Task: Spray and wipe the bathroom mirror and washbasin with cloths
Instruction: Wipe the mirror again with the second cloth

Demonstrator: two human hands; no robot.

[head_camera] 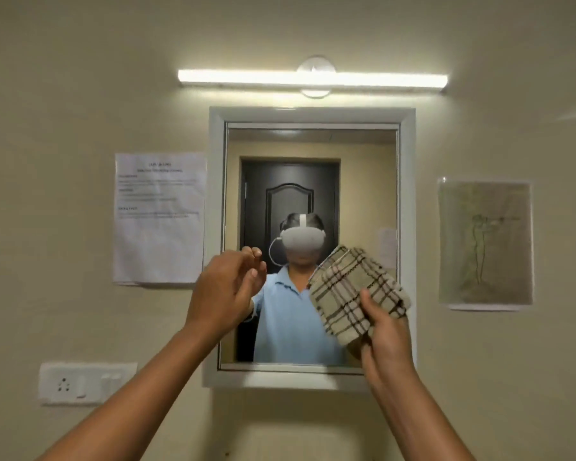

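A white-framed mirror (313,181) hangs on the cream wall straight ahead and reflects a person in a blue shirt. My right hand (384,334) grips a folded beige cloth with dark checks (353,291), held up in front of the mirror's lower right part. My left hand (225,291) is raised before the mirror's lower left edge, fingers relaxed and slightly bent, holding nothing. The pale top of the washbasin (290,440) shows dimly at the bottom centre. No spray bottle is in view.
A tube light (313,78) glows above the mirror. A printed notice (158,217) is taped left of it and a drawing (486,242) to the right. A white switch and socket plate (84,382) sits on the wall at lower left.
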